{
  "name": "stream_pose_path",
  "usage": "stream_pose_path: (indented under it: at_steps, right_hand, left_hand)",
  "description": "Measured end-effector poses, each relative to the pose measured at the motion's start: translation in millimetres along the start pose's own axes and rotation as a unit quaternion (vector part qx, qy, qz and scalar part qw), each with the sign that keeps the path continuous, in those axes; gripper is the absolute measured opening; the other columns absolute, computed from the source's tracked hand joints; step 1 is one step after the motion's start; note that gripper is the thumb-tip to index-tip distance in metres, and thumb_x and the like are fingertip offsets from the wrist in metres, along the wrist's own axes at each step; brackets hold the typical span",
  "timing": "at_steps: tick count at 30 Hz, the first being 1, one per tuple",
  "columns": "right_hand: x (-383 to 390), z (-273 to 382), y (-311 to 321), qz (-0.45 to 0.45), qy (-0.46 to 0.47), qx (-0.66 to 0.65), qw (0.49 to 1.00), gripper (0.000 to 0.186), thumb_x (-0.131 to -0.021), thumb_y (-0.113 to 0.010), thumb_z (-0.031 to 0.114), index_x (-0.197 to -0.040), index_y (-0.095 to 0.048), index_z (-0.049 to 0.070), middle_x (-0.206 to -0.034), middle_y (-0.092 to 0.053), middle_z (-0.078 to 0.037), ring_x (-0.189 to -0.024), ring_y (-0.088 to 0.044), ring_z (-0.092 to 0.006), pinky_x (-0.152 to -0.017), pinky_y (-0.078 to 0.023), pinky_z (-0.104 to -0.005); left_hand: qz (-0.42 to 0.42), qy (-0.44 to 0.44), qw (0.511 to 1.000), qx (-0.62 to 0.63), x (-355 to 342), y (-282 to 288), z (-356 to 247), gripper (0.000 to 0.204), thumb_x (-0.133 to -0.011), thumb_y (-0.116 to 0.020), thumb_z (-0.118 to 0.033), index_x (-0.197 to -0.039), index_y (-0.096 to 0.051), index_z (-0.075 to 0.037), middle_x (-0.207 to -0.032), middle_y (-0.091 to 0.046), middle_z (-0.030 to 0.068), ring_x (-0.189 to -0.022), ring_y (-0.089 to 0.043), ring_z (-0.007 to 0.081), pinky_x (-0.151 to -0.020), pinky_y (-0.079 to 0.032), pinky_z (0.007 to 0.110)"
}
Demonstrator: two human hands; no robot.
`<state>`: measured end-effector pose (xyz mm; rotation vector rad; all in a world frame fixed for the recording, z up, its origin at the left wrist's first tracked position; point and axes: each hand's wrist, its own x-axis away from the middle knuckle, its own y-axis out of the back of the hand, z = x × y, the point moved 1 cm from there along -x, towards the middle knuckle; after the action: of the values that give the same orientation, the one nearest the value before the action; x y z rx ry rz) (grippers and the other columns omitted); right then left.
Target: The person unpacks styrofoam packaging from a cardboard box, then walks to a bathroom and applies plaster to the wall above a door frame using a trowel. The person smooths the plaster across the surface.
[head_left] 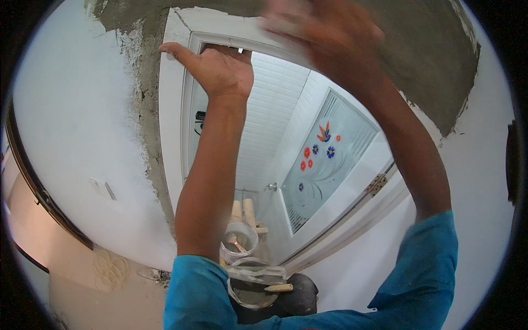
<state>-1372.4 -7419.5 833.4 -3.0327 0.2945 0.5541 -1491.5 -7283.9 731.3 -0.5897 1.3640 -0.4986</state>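
My left hand (223, 69) is raised to the upper left corner of a white door frame (174, 110). Its thumb stretches across the frame's face, and its palm shows with the fingers partly hidden beneath the top piece. Higher and to the right, my right hand (330, 33) is smeared by motion in front of the frame's top and the grey cement plaster (423, 49). A pale blur lies by its fingers, and I cannot make out whether it is a held thing. A strip of the same plaster runs down the frame's left side.
Below stand a white bucket (254, 239) with a brush (236, 243) in it and a tub (250, 297) of cement with a wooden-handled trowel (279, 287) across it. A white door (330, 220) with flowered glass stands ajar inward. A coiled hose (110, 269) lies on the left floor.
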Motion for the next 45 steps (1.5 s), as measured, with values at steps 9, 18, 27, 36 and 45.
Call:
stream_pose_path:
  at_steps: [9,18,27,36,45]
  right_hand:
    - [-88,23,-26,-0.136,-0.099,-0.198,0.966,0.018,-0.093,-0.050,0.018,-0.094,-0.058,0.002,-0.086,-0.060,-0.011,-0.076,-0.059,-0.0235,-0.073,-0.050,-0.0400]
    - [81,-30,42,-0.019,-0.153,-0.066,0.986,0.027,-0.082,-0.069,0.013,-0.108,-0.068,0.018,-0.111,-0.062,-0.006,-0.102,-0.061,-0.0230,-0.086,-0.051,-0.0373]
    - [-118,53,-74,-0.259,-0.293,-0.056,0.918,0.010,-0.068,-0.067,0.023,-0.076,-0.072,0.026,-0.090,-0.061,-0.002,-0.089,-0.061,-0.0207,-0.068,-0.046,-0.0409]
    - [262,-137,109,-0.033,-0.326,0.282,0.901,0.017,-0.087,-0.064,0.023,-0.103,-0.069,0.020,-0.104,-0.065,-0.006,-0.096,-0.063,-0.0264,-0.076,-0.052,-0.0418]
    - [313,-91,132,-0.034,-0.580,0.238,0.778,0.029,-0.089,-0.061,0.020,-0.116,-0.061,0.010,-0.106,-0.063,-0.009,-0.095,-0.060,-0.0284,-0.076,-0.050,-0.0416]
  left_hand:
    - [-0.056,0.010,0.998,0.001,4,-9,-1,0.129,-0.070,-0.029,-0.096,-0.153,-0.002,-0.002,-0.158,-0.011,0.0173,-0.147,-0.013,0.0335,-0.119,-0.019,0.048]
    - [-0.043,0.005,0.998,0.037,0,2,4,0.109,-0.082,-0.033,-0.085,-0.156,-0.007,-0.008,-0.162,-0.006,0.0140,-0.149,-0.006,0.0332,-0.121,-0.005,0.048]
    - [0.044,0.030,0.992,0.118,-23,13,-11,0.113,-0.076,-0.028,-0.090,-0.154,-0.016,-0.008,-0.156,-0.022,0.0191,-0.143,-0.024,0.0367,-0.116,-0.021,0.055]
    - [-0.206,-0.061,0.971,-0.101,-12,-48,13,0.116,-0.072,-0.022,-0.094,-0.150,-0.029,-0.008,-0.150,-0.034,0.0203,-0.132,-0.041,0.0422,-0.107,-0.036,0.060]
    - [-0.221,-0.065,0.942,-0.245,-10,-66,19,0.083,-0.085,-0.049,-0.070,-0.145,-0.037,-0.014,-0.145,-0.041,0.0128,-0.130,-0.045,0.0324,-0.103,-0.045,0.051]
